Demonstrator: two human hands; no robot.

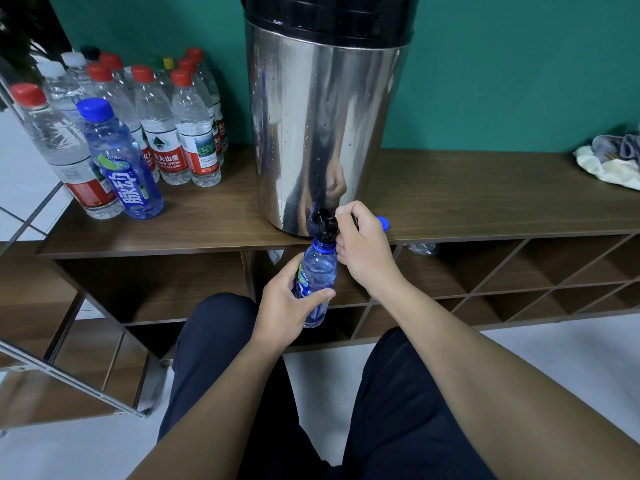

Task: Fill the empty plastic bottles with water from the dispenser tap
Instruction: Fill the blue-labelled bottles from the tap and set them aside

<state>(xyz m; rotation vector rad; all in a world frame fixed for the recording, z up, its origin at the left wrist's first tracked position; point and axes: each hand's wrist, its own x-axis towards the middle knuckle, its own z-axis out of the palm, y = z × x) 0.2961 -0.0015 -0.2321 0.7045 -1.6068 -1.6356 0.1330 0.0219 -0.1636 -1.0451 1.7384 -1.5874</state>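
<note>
A steel water dispenser [325, 126] stands on a wooden shelf top [467, 195], its black tap [323, 223] hanging over the front edge. My left hand [287, 306] grips an uncapped blue plastic bottle [318, 271] around its middle, with the bottle's mouth right under the tap. My right hand [360, 247] is closed on the tap's handle. A blue cap [382, 223] lies on the shelf just behind my right hand. Whether water is flowing cannot be told.
Several capped bottles [162, 133], mostly red-capped, stand left of the dispenser, with a capped blue one [121, 161] in front. Crumpled cloths [613, 161] lie at the far right. Open cubbies [519, 271] sit below the shelf top. My knees are under my arms.
</note>
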